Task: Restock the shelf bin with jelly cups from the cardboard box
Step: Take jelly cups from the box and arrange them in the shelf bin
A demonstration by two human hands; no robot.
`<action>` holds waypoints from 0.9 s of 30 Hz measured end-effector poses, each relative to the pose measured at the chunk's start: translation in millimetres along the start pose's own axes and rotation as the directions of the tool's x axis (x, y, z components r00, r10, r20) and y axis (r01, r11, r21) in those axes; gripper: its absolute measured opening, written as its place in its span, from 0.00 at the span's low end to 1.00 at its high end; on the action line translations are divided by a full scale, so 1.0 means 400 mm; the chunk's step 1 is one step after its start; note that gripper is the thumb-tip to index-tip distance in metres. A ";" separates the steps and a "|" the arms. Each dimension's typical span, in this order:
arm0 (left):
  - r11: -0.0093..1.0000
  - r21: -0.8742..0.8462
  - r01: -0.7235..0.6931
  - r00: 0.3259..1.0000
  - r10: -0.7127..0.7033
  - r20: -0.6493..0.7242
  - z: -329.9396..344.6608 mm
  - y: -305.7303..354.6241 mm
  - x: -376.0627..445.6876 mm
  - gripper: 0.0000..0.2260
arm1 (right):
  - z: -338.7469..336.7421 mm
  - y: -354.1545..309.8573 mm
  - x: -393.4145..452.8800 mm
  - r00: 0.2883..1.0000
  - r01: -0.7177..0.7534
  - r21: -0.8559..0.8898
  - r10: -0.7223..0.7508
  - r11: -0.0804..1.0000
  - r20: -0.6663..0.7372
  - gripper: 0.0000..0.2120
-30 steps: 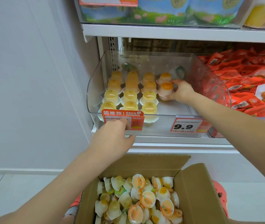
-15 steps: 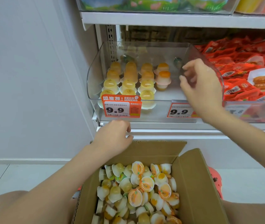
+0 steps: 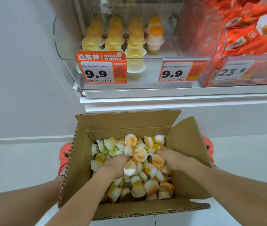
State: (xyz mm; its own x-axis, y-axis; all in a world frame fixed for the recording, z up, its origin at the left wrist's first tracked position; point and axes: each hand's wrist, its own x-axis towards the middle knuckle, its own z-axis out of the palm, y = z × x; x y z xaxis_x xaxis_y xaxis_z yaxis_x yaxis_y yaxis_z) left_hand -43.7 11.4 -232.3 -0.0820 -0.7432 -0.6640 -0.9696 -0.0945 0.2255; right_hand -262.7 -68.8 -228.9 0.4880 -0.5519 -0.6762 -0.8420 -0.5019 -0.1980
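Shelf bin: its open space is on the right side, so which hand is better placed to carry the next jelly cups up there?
Right, probably. Both hands are buried in the cardboard box, but the right hand lies on the side below the shelf bin's bare right part; the left hand sits below the filled rows.

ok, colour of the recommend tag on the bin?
Orange-red with white lettering, on the recommend tag; head view.
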 end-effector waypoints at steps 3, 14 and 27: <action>1.000 0.027 0.004 1.000 -0.004 0.015 0.055 -0.007 0.050 0.24 | 0.044 0.015 0.055 0.998 -0.057 -0.018 0.057 0.998 -0.003 0.37; 0.979 0.204 -0.024 0.995 0.044 -0.092 0.161 0.006 0.132 0.31 | 0.147 0.001 0.096 0.980 -0.124 0.096 0.137 0.988 -0.143 0.36; 0.922 -0.386 -0.037 0.974 -0.054 -0.222 -0.034 -0.003 -0.012 0.25 | 0.061 -0.020 0.041 0.934 0.105 0.690 0.167 0.716 -0.316 0.26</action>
State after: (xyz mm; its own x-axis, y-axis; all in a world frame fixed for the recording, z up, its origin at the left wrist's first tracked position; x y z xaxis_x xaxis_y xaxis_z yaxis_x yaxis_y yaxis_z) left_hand -39.0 6.1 -219.7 0.0231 -0.8654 -0.5006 -0.8020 -0.3150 0.5075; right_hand -253.6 -57.5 -255.9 0.3876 -0.8099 -0.4403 -0.7104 0.0420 -0.7025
